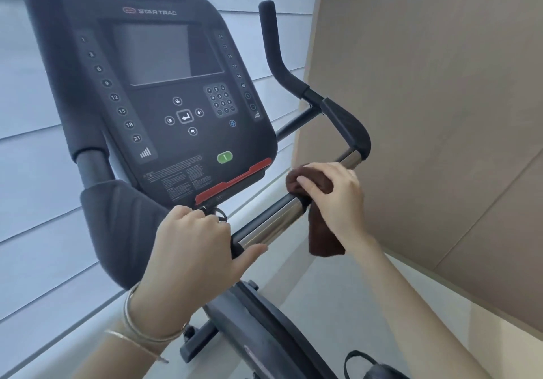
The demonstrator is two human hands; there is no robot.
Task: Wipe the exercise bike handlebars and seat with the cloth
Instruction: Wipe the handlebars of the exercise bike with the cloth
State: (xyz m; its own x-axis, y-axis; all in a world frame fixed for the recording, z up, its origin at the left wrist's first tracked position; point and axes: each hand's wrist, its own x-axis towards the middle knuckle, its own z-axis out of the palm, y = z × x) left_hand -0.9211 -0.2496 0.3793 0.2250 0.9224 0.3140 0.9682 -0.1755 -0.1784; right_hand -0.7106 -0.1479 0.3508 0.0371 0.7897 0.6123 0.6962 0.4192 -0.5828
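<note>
The exercise bike's handlebar [273,223] runs diagonally, with shiny metal sensor sections and black padded grips. My right hand [335,199] presses a dark brown cloth [323,231] around the bar between two metal sections; one end of the cloth hangs below. My left hand [194,246] grips the handlebar lower down near the stem, thumb stretched along the metal part. The right upright grip [271,43] rises at the back. The seat is out of view.
The black console [164,90] with screen and keypad stands just behind the bar. A left padded grip [117,226] sits beside my left wrist. A beige wall [426,114] is close on the right, window blinds behind. The bike frame [258,325] and a pedal strap [367,364] lie below.
</note>
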